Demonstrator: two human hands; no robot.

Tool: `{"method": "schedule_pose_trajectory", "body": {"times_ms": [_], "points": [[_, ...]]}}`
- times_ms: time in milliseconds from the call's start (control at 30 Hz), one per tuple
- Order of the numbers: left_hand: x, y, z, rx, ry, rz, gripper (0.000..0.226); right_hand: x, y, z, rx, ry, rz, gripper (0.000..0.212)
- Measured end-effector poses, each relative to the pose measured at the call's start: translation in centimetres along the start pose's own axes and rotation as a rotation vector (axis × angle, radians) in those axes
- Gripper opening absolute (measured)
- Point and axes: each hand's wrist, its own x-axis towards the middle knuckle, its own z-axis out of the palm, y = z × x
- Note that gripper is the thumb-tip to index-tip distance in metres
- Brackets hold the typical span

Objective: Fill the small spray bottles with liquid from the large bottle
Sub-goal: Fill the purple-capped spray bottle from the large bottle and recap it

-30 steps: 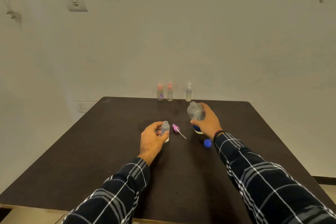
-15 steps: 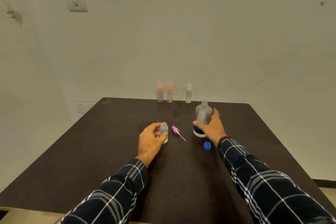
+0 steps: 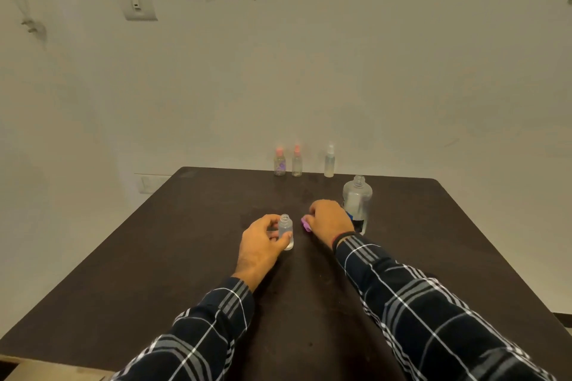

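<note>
- My left hand grips the small spray bottle, thumb on the near side and fingers curled round the far side. The bottle stands upright on the desk with its neck uncovered.
- My right hand lies just to the right of it, knuckles up. The fingers curl down round the pink spray top, and only its end peeks out at my fingertips.
- The large bottle stands upright just behind my right hand, clear, uncapped, with a blue label low on its body. My hand hides part of its base.
- The desk top is dark brown and matt, with a few faint smudges near the far middle. Its near left edge shows a pale strip.
- At the far edge three more small spray bottles stand in a row. Two with pink tops are close together, and one with a clear top stands a little to their right.
- Behind the desk rises a plain off-white wall, marked with a few scuffs.
- A switch plate sits high on the left of it, and a cable runs down near the left edge of the view.
- A wall socket shows low down, beside the desk's far left corner.
- Both my arms wear dark plaid sleeves.
</note>
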Motion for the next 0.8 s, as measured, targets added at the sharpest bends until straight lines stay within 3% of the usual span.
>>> {"method": "schedule_pose_trajectory", "body": {"times_ms": [267, 333, 433, 533, 800], "points": [[0.6, -0.2, 0.0, 0.004, -0.026, 0.01, 0.033, 2.1, -0.6, 2.6, -0.103, -0.09, 0.073, 0.035], [0.4, 0.0, 0.0, 0.007, -0.03, 0.006, 0.031, 1.9, -0.5, 2.5, 0.048, 0.01, 0.004, 0.031], [0.1, 0.4, 0.0, -0.005, -0.016, -0.008, 0.027, 0.6, -0.5, 0.6, 0.49, 0.182, -0.142, 0.03], [-0.1, 1.0, -0.2, 0.018, -0.015, -0.019, 0.027, -0.2, -0.7, -2.0, 0.739, 0.214, -0.213, 0.032], [0.1, 1.4, -0.2, 0.092, -0.008, -0.043, 0.025, -1.9, -1.0, -4.3, 1.015, 0.191, -0.284, 0.026]]}}
